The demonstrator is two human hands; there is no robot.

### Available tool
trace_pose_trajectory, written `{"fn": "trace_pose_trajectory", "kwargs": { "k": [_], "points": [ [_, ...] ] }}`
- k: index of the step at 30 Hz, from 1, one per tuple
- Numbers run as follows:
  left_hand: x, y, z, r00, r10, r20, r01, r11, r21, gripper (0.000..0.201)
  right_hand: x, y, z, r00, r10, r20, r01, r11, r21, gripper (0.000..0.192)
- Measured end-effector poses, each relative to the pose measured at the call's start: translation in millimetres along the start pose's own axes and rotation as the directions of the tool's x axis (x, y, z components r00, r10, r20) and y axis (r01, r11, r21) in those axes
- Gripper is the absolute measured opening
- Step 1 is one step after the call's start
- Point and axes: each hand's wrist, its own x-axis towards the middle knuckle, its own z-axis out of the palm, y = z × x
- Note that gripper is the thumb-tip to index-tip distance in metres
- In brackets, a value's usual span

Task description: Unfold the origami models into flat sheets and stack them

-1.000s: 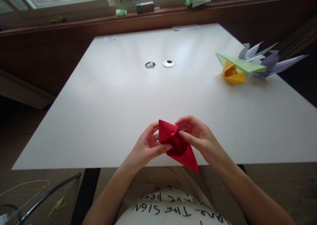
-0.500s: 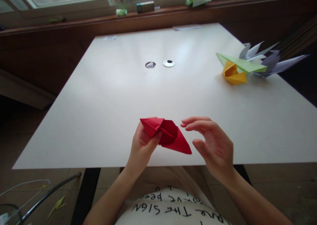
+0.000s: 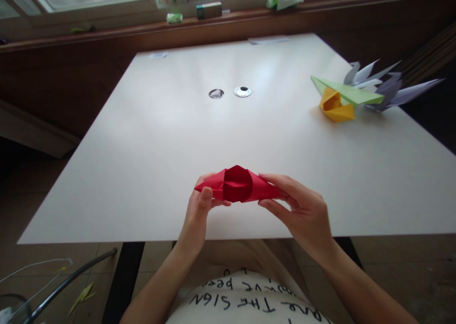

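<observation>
Red boat-shaped folded-paper piece over nr edge of flat white tabletop, L hand gripping one end, R hand pinching other; folding prob. mostly done, centre open, remainder unclear.

Tabletop lies open, folded papers (perhaps touching) blocking right.

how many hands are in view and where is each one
2: the left hand holds the left end of the red folded paper, the right hand its right end. The paper partly hides the left one.
</observation>
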Motion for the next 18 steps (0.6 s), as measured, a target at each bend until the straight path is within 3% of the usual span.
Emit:
{"fn": "trace_pose_trajectory", "kwargs": {
  "k": [6, 18],
  "points": [
    [2.2, 0.8, -0.9, 0.994, -0.105, 0.013, 0.106, 0.993, -0.051, 0.051, 2.0, -3.2, -1.4, 0.991, -0.133, 0.016, 0.133, 0.987, -0.090, 0.035],
    [-2.6, -0.2, 0.2, 0.996, -0.062, 0.066, 0.066, 0.996, -0.059, 0.049, 0.5, -1.7, -1.6, 0.996, -0.090, -0.010, 0.090, 0.996, -0.014, 0.031]
  ]
}}
